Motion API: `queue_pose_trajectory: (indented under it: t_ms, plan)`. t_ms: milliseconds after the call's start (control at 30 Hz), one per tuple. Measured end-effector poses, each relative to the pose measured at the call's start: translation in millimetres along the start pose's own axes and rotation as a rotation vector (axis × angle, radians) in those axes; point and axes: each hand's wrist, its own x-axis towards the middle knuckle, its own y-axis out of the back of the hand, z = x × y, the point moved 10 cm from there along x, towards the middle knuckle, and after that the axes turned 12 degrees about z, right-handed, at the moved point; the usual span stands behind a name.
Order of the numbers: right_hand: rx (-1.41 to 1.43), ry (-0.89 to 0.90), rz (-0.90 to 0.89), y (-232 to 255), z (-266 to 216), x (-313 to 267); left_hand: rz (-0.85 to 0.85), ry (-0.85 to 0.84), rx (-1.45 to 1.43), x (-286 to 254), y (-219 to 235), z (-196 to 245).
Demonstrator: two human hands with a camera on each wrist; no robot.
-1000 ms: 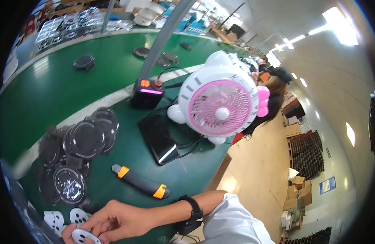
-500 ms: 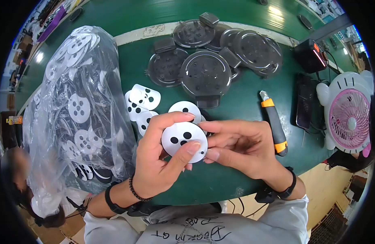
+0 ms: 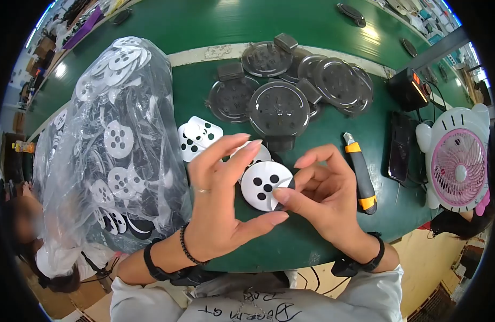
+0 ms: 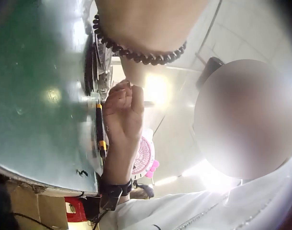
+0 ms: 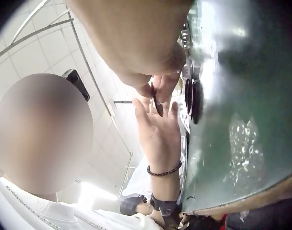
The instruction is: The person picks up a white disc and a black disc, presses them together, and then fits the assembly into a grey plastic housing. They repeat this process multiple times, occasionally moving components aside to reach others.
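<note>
My right hand pinches a round white disc at its right edge, thumb on top. The disc has several black round spots, a creased white face near the thumb, and a dark border on that side. In the right wrist view the disc appears nearly edge-on and dark. To its left, my left hand stands with fingers and thumb extended and spread around the disc, apart from it. Beneath the hands, more spotted white discs lie on the green table, one partly hidden by the held disc.
A clear plastic bag of spotted discs fills the left side. Dark translucent round lids are piled at the back. On the right lie a utility knife and a black phone, beside a pink-and-white fan and a black box.
The head view has swung from the right side to the hands. Since half a second ago, my left hand has let go of the disc and spread its fingers; my right hand holds it.
</note>
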Motion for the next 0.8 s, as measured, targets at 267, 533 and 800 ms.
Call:
queue_pose_trajectory:
  t_ms: [267,533,800]
  plan:
    - [0.041,0.226,-0.069,0,-14,-5,-0.155,0.201,-0.309,-1,-11,-18]
    - [-0.110,0.400,-0.171,-10,-34,-17,-0.133,0.177,-0.261,13,13,-12]
    - [-0.104,0.401,-0.102,-7,-34,-19,-0.216,0.067,-0.242,8,-2,-2]
